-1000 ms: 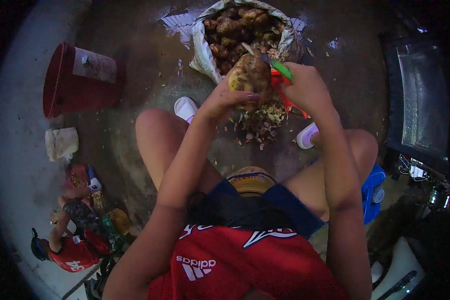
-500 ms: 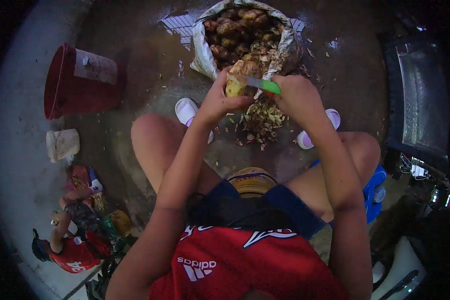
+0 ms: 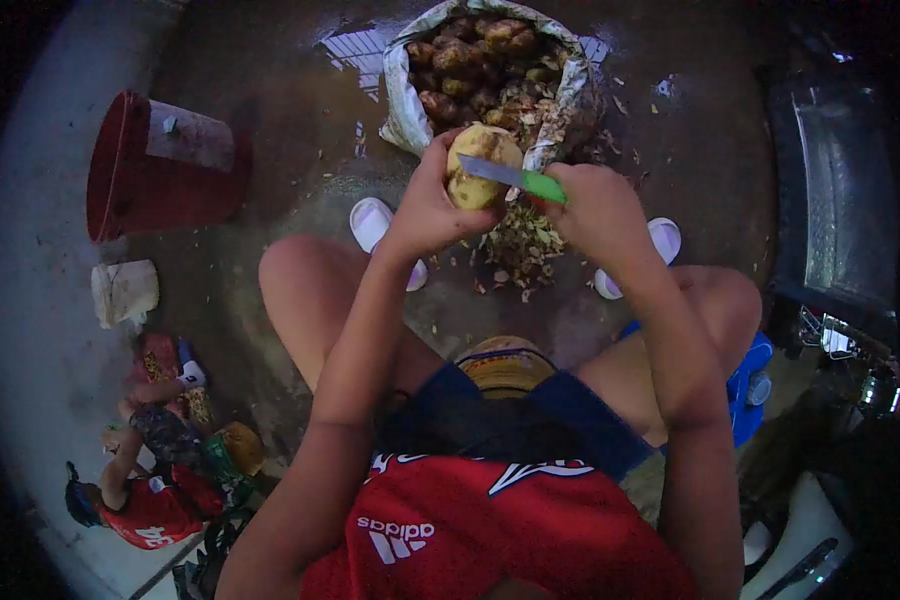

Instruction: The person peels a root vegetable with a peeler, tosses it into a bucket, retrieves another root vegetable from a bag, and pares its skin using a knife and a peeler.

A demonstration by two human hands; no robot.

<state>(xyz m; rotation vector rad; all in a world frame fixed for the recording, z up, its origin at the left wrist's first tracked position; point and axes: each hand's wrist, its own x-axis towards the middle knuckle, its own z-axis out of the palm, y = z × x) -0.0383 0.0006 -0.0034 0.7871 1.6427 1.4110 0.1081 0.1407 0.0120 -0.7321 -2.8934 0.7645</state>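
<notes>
My left hand (image 3: 433,205) is wrapped round a partly peeled potato (image 3: 487,145), pale yellow with some brown patches left on it. In my right hand (image 3: 602,205) is a small knife (image 3: 540,185) with a green handle; its blade lies across the potato's near face. Just beyond my hands stands an open white sack (image 3: 398,90) full of brown, unpeeled potatoes (image 3: 460,58), with peel scraps among them. Below the knife, a heap of peelings (image 3: 523,245) lies on the wet floor between my feet.
A red bucket (image 3: 120,195) stands at the left, with a whitish container (image 3: 125,290) nearer. Another person (image 3: 155,505) in a red shirt sits at the lower left. A blue stool (image 3: 748,385) shows beside my right thigh. A dark rectangular object (image 3: 840,200) is at the right.
The potato has turned in my left hand and shows more peeled surface. The knife has shifted slightly down, its blade now plainly visible across the potato.
</notes>
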